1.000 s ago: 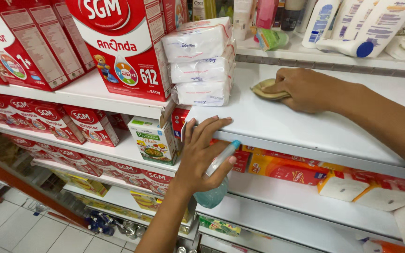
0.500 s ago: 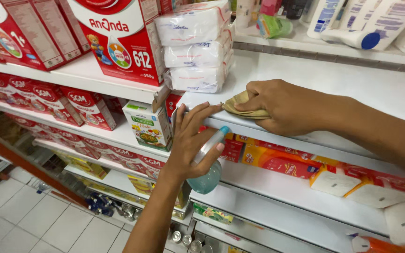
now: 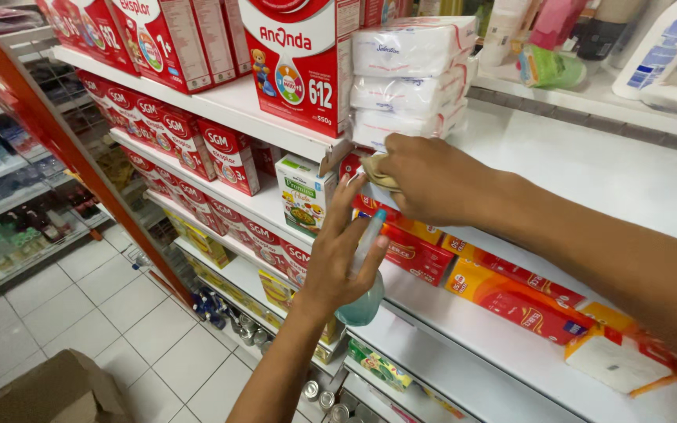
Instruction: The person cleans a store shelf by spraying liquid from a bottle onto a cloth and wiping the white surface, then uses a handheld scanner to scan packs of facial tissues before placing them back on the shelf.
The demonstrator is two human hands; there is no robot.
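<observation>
Under right hand (image 3: 432,182), half-hidden cloth (image 3: 376,170).

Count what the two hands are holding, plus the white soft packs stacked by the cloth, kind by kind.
Cloth, under the right hand: 1
Spray bottle, in the left hand: 1
White soft packs, stacked: 3
Total: 5

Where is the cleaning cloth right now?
In the head view, the cloth is bunched under the right hand at the white shelf's front edge, just below the stacked white packs.
</observation>
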